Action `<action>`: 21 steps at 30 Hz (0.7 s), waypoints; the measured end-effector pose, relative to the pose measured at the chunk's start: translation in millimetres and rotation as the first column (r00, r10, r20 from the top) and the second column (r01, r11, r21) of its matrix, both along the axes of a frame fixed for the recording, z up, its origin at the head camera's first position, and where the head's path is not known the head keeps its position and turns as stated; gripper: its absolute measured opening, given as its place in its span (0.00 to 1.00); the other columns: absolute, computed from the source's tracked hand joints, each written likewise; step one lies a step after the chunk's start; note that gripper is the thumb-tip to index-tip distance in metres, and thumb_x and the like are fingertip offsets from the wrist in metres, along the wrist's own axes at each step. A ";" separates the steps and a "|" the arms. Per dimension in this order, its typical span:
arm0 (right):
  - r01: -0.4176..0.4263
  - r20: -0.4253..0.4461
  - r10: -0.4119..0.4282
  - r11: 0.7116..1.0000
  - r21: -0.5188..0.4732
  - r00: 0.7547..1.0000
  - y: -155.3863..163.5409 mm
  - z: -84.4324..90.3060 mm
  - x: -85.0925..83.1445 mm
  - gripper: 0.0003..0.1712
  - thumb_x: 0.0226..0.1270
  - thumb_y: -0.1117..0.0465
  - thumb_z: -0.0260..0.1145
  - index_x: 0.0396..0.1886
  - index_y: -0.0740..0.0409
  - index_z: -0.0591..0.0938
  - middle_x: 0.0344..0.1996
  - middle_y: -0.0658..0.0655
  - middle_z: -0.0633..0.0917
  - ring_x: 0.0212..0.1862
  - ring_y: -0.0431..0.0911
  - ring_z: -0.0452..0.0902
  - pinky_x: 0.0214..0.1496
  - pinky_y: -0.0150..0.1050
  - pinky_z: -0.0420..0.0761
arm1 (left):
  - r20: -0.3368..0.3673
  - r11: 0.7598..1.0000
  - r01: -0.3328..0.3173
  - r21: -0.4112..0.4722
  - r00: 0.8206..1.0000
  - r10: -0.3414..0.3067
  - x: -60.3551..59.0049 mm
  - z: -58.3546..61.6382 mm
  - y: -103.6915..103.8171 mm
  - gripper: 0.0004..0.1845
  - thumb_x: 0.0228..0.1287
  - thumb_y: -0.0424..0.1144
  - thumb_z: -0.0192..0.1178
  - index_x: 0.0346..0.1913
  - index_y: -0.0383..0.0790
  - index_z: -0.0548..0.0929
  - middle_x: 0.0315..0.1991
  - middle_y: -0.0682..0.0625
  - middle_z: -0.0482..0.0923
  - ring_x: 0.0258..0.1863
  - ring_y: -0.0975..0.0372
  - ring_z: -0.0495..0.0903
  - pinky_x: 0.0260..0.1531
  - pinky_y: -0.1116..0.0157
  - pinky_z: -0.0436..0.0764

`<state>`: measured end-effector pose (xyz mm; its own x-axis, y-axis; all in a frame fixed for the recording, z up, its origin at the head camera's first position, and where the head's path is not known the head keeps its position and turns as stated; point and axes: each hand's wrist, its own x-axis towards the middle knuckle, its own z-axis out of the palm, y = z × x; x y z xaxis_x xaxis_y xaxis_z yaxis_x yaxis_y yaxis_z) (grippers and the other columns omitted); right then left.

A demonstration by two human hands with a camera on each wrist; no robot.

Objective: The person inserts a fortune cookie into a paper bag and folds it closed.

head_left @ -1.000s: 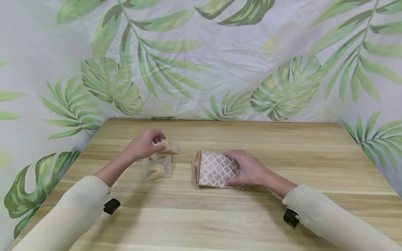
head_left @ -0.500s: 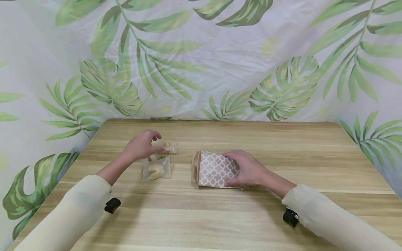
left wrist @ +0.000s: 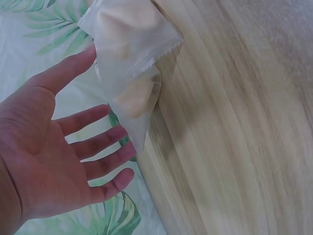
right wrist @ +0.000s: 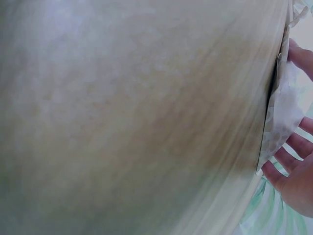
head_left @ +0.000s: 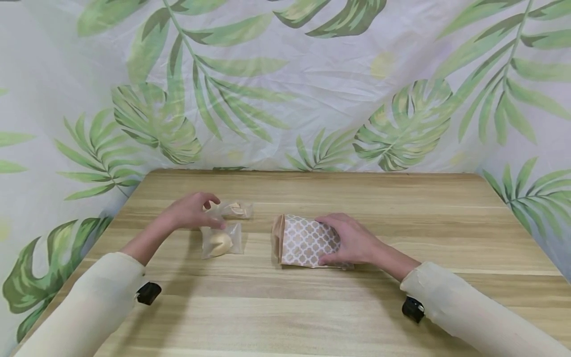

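A wrinkled cloth backdrop point(head_left: 312, 89) printed with green palm leaves hangs behind and beside your pale wood-grain worktop point(head_left: 312, 307), which is smooth with long streaks running left to right.

On it you have 3 things: 2 frosted translucent plastic packets and 1 paper bag. The nearer packet point(head_left: 221, 240) is roughly square and flat-edged, with a rounded tan piece showing through its cloudy film; the left wrist view shows a zigzag-cut seam along 1 edge. The farther packet point(head_left: 234, 209) is more oblong, its long axis running left to right, and it lies just behind the nearer one. The paper bag point(head_left: 303, 241) is brown kraft with a white lattice print. It lies flat on its side, long axis left to right, its open brown mouth pointing left toward the packets.

Your left hand point(head_left: 189, 211) sits between the 2 packets with its grip released: the fingers are spread and nearly straight, and the fingertips point(left wrist: 124, 147) reach the edge of the nearer packet. Whether they also touch the farther packet cannot be told.

Your right hand point(head_left: 352, 239) rests on the right end of the paper bag, with the fingers curled over its top and the thumb under its near edge, grasping it against the worktop.

You wear 2 cream sleeves, each with 1 black wrist camera beneath.
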<state>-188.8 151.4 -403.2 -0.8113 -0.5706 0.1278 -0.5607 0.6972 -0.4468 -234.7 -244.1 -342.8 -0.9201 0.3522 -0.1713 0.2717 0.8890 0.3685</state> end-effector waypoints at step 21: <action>0.004 0.009 -0.004 1.000 0.003 1.000 0.3 -1.4 -1.1 0.53 0.37 0.39 0.79 0.65 0.53 0.71 0.61 0.57 0.73 0.64 0.52 0.65 0.65 0.49 0.65 | -0.044 1.000 0.001 0.028 0.999 0.000 -4.3 -10.4 -16.2 0.32 0.50 0.44 0.71 0.54 0.25 0.74 0.48 0.29 0.75 0.48 0.40 0.74 0.46 0.46 0.73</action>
<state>-189.9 151.6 -404.6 -0.8147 -0.5676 0.1186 -0.5537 0.7008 -0.4498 -238.9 -260.3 -353.3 -0.9264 0.3569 -0.1204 0.2889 0.8784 0.3808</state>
